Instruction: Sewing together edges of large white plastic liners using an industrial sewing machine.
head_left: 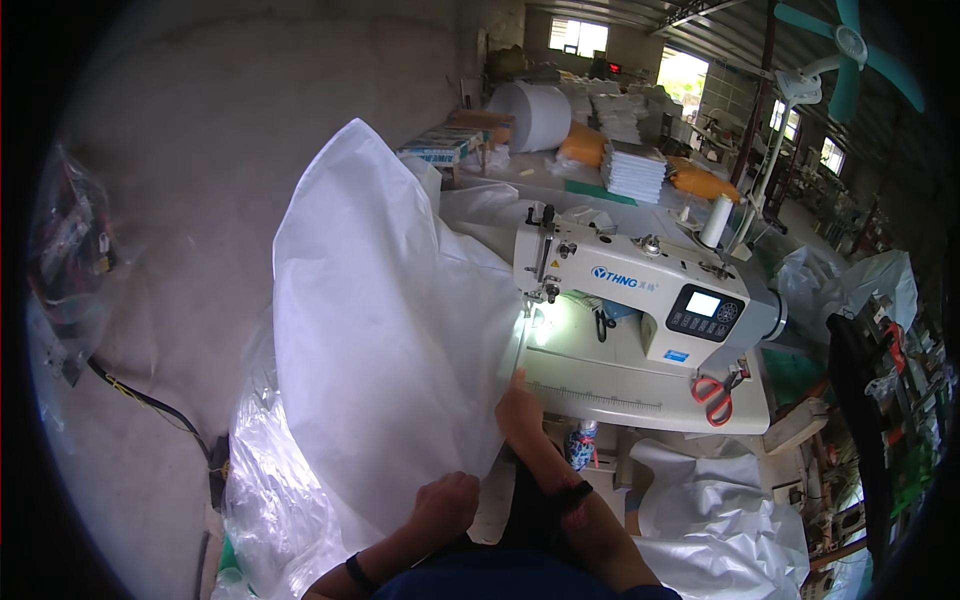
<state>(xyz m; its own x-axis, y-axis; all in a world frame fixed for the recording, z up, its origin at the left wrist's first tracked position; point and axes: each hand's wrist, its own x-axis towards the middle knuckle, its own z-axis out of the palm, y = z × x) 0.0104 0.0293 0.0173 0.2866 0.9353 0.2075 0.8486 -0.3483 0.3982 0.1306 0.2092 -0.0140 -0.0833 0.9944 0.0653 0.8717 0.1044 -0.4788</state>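
Note:
A large white fabric sheet [380, 300] stands up in a tall fold left of the sewing machine [630, 275], and its right edge runs in at the needle end, where a lamp glows. My left hand [445, 508] is closed on the sheet's near lower edge. Farther forward, my right hand [520, 412] grips the sheet's right edge beside the machine bed, fingertips pointing toward the needle. Its thumb and finger look pinched, though the fabric between them is barely visible. Red-handled scissors [714, 398] lie on the right end of the bed.
A white thread cone [716, 220] stands behind the machine. Crumpled white sheeting [715, 520] hangs at the lower right, and clear plastic [270, 490] bunches at the lower left. Beyond are a big white roll [532, 115], stacked white sheets [635, 172] and a fan [850, 50].

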